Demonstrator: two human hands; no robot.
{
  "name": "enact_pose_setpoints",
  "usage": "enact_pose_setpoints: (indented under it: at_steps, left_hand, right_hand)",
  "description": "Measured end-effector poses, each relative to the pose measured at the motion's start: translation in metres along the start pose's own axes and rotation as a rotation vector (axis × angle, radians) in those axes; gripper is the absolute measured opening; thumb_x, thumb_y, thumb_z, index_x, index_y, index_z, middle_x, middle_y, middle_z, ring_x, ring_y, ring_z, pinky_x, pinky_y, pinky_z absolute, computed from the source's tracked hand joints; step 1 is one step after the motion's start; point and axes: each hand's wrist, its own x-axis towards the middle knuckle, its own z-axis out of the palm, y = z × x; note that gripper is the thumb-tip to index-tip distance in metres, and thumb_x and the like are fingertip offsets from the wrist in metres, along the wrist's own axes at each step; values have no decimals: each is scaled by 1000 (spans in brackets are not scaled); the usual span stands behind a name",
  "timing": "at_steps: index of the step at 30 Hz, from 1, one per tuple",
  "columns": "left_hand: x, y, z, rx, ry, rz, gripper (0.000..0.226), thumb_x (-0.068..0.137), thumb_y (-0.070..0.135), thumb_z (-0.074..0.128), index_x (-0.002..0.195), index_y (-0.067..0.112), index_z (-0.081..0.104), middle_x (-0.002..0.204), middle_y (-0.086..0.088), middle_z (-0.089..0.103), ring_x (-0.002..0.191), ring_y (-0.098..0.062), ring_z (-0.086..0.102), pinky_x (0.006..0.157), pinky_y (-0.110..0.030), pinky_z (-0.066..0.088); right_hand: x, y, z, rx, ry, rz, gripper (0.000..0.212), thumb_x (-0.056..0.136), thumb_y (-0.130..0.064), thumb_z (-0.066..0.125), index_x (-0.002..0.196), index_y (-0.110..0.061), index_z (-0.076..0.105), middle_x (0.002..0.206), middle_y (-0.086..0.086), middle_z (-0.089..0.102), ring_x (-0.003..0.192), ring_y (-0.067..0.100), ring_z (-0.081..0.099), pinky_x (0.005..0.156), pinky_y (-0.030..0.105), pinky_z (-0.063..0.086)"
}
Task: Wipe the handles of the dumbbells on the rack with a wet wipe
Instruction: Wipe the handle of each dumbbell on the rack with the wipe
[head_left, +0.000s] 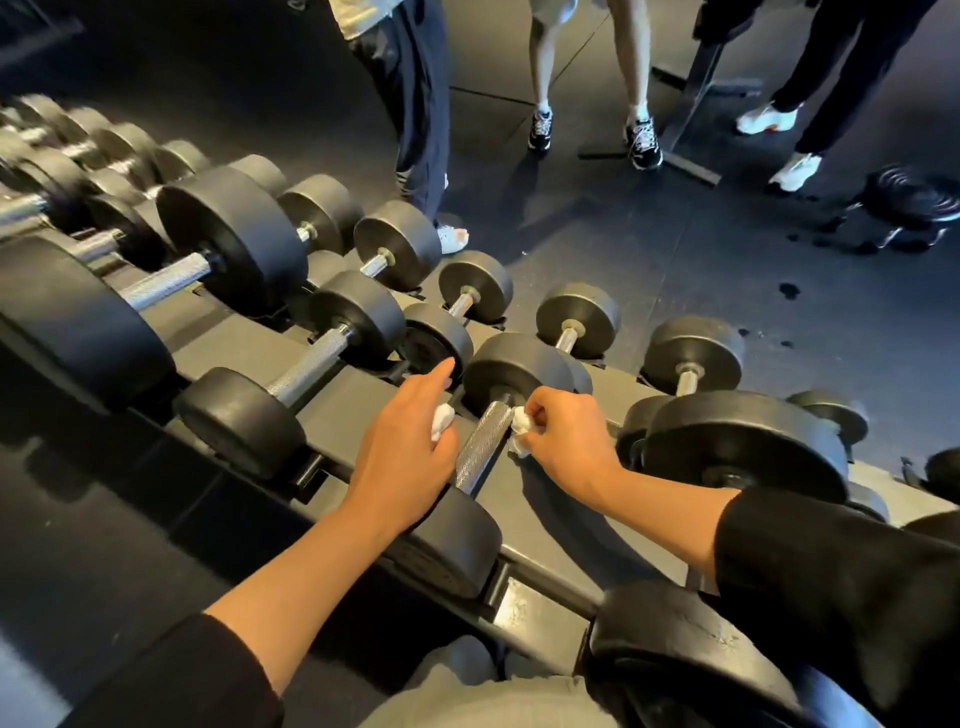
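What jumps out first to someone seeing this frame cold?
Two bare hands at centre flank one knurled dumbbell handle on the near rack tier: the right hand pinches a crumpled white wipe against it, while the left hand holds another white wad, index finger extended. Rows of black dumbbells run off to the upper left, and several people's legs stand on the dark floor behind.

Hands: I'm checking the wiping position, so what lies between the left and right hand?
Head view: the knurled handle lies between the left hand and right hand, each holding a white wipe.
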Motion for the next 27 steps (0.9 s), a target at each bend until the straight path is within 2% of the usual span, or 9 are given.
enact_pose_setpoints:
  at_steps: [3,6,10,12,18,20,23,25,27]
  left_hand:
    - [0,-1,0,13,3,-3,57,90,6,55,143,19,40,133,3,53,122,-11,47,97,-16,30]
    - [1,-1,1,24,14,-11,56,89,4,55,142,19,42,128,3,56,118,-11,50,96,-17,31]
    - [1,-1,2,42,15,-24,56,88,5,55,141,19,43,125,5,57,112,-6,50,88,2,25]
    - [1,-2,3,52,16,-36,56,89,5,55,141,20,43,125,6,57,110,-3,49,86,5,24]
    - [1,-1,3,60,15,-75,54,90,7,54,141,20,43,126,5,57,116,-9,49,91,-9,26]
    - [1,-2,3,65,14,-80,54,90,7,55,141,21,43,127,6,56,116,-9,49,90,-7,26]
    - [0,-1,3,57,20,-91,54,89,7,55,140,22,43,126,6,56,114,-11,51,94,-19,34]
    - [0,-1,3,50,22,-97,54,89,6,54,139,22,44,125,7,56,112,-12,52,94,-23,37]
    - [0,0,3,43,26,-107,53,90,7,54,139,22,44,125,6,57,113,-12,52,96,-25,38]
  right_hand:
    - [-3,-2,9,100,35,6,8,85,-11,65,92,-14,62,83,0,64,73,10,56,63,20,42]
    - [-6,0,18,232,46,54,13,82,-8,67,90,-17,63,83,0,66,75,11,60,67,26,51]
    - [-14,1,16,382,35,66,19,77,-4,71,91,-15,68,77,-7,64,66,-1,58,56,7,44]
    - [-19,0,15,474,19,52,18,76,-1,72,87,-15,68,71,-11,61,61,-7,58,52,4,41]
    - [-29,-1,20,543,-84,-34,18,74,-8,76,82,-23,69,78,-10,67,67,0,61,66,16,50]
    - [-33,-3,19,590,-171,-73,15,74,-9,77,81,-20,70,78,-7,69,67,2,64,66,17,51]
    - [-37,-9,13,594,-340,-176,12,74,-6,75,79,-16,71,75,-7,68,65,0,63,65,14,51]
    - [-33,-12,9,600,-292,-158,10,74,-5,74,77,-14,71,71,-5,69,62,2,63,63,14,50]
    - [-24,-11,5,591,-84,-68,8,77,-7,72,79,-15,70,70,-6,68,62,4,63,62,16,50]
